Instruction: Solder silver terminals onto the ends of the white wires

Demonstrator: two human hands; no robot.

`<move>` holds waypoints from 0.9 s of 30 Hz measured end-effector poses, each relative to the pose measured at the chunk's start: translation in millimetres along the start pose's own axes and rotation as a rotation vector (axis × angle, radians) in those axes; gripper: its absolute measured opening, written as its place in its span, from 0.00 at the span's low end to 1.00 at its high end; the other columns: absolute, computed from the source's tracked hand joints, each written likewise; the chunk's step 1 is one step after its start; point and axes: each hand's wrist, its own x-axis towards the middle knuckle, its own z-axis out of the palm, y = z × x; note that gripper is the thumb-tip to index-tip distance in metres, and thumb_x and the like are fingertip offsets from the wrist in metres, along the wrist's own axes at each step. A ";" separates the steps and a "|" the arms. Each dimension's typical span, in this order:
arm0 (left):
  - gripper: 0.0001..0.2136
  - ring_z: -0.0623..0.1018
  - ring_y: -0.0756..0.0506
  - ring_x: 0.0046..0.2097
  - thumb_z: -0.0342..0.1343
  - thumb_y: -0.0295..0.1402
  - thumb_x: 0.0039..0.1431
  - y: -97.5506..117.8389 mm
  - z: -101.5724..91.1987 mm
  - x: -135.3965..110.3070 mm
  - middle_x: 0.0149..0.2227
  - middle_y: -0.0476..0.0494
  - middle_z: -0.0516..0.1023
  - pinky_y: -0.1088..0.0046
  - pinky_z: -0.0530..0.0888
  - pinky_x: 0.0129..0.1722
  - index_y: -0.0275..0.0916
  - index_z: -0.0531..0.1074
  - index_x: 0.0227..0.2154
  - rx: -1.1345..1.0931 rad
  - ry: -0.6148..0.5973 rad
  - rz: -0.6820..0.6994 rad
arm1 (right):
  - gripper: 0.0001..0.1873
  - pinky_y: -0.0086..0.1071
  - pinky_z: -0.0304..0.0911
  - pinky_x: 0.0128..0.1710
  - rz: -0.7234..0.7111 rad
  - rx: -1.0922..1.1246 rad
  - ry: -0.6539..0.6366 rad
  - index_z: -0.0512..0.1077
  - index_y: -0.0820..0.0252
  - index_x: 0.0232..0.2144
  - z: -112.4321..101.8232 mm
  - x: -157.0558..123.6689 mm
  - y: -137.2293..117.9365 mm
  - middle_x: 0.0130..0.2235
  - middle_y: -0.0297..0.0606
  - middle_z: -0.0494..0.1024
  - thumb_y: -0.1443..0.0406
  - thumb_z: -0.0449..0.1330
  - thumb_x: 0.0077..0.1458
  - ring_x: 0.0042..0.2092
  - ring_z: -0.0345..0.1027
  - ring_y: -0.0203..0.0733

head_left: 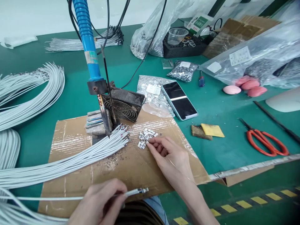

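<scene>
With your left hand (102, 198) you are grasping a thin white cable (134, 192) between the thumb and fingers; its end points to the right, above the near part of the flat brown cardboard sheet (140, 168). The thumb and forefinger of your right hand (174, 157) are close together at the edge of the pile of small white-and-silver pieces (145, 137), which lies on the cardboard; I cannot tell whether a piece is between them. To the left of this pile, the long bundle of white cables (89, 156) lies across the same sheet, with its ends near the square black fan with round grille (122, 107).
</scene>
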 end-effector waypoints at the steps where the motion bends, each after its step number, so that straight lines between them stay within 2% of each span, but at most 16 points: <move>1: 0.08 0.80 0.46 0.27 0.58 0.36 0.68 2.8 6.6 6.1 0.27 0.49 0.82 0.77 0.73 0.31 0.46 0.79 0.33 -0.052 0.018 -0.019 | 0.04 0.32 0.68 0.28 -0.008 -0.008 -0.004 0.80 0.57 0.32 -0.2 0.1 -0.4 0.28 0.34 0.76 0.65 0.65 0.58 0.25 0.65 0.37; 4: 0.12 0.73 0.48 0.27 0.55 0.38 0.70 1.3 18.9 16.4 0.24 0.50 0.74 0.77 0.67 0.29 0.42 0.76 0.31 -0.219 0.052 -0.169 | 0.04 0.32 0.68 0.28 -0.020 -0.007 -0.016 0.80 0.56 0.32 -1.9 -2.3 0.3 0.29 0.35 0.76 0.64 0.65 0.59 0.26 0.67 0.38; 7: 0.13 0.67 0.50 0.27 0.59 0.43 0.68 -4.9 19.8 19.8 0.25 0.52 0.70 0.78 0.64 0.27 0.39 0.77 0.32 -0.456 0.166 -0.311 | 0.04 0.32 0.71 0.31 -0.004 0.026 -0.011 0.80 0.56 0.33 -2.7 -9.3 3.4 0.32 0.36 0.78 0.63 0.66 0.60 0.28 0.70 0.39; 10: 0.17 0.59 0.54 0.23 0.65 0.48 0.63 -7.3 16.0 20.9 0.23 0.55 0.68 0.80 0.54 0.21 0.37 0.78 0.33 -0.613 0.232 -0.379 | 0.07 0.33 0.73 0.32 0.059 0.102 0.020 0.78 0.57 0.39 0.0 -19.6 5.0 0.34 0.38 0.82 0.60 0.65 0.64 0.29 0.74 0.40; 12: 0.19 0.54 0.55 0.22 0.66 0.51 0.61 -7.0 14.2 21.1 0.22 0.56 0.67 0.80 0.48 0.19 0.37 0.78 0.33 -0.650 0.249 -0.406 | 0.09 0.31 0.75 0.30 0.097 0.181 0.014 0.78 0.58 0.41 4.0 -26.5 1.6 0.33 0.38 0.83 0.59 0.64 0.65 0.29 0.76 0.40; 17: 0.20 0.52 0.56 0.21 0.67 0.52 0.59 -4.8 12.9 20.6 0.22 0.57 0.66 0.79 0.45 0.19 0.37 0.79 0.33 -0.681 0.268 -0.422 | 0.05 0.28 0.75 0.28 0.132 0.387 -0.111 0.84 0.57 0.36 15.7 -36.8 -24.7 0.30 0.35 0.82 0.64 0.68 0.60 0.26 0.76 0.37; 21: 0.19 0.53 0.55 0.22 0.68 0.51 0.59 -2.3 12.0 20.3 0.22 0.56 0.65 0.79 0.46 0.20 0.37 0.79 0.32 -0.700 0.268 -0.419 | 0.05 0.27 0.73 0.27 0.248 0.602 -0.250 0.85 0.58 0.30 21.5 -37.8 -44.9 0.30 0.36 0.81 0.63 0.70 0.57 0.26 0.76 0.36; 25: 0.19 0.56 0.54 0.24 0.68 0.51 0.58 -0.3 11.1 20.2 0.24 0.53 0.69 0.79 0.50 0.20 0.37 0.79 0.31 -0.722 0.262 -0.418 | 0.08 0.27 0.67 0.24 0.299 0.629 -0.328 0.85 0.58 0.29 22.9 -37.8 -54.0 0.27 0.34 0.78 0.62 0.69 0.58 0.24 0.70 0.35; 27: 0.20 0.55 0.55 0.23 0.68 0.51 0.59 -0.1 10.8 20.1 0.23 0.54 0.67 0.80 0.50 0.20 0.37 0.80 0.31 -0.739 0.244 -0.425 | 0.07 0.26 0.63 0.22 0.282 0.620 -0.343 0.86 0.57 0.30 22.9 -38.4 -55.4 0.26 0.33 0.76 0.63 0.68 0.59 0.23 0.65 0.33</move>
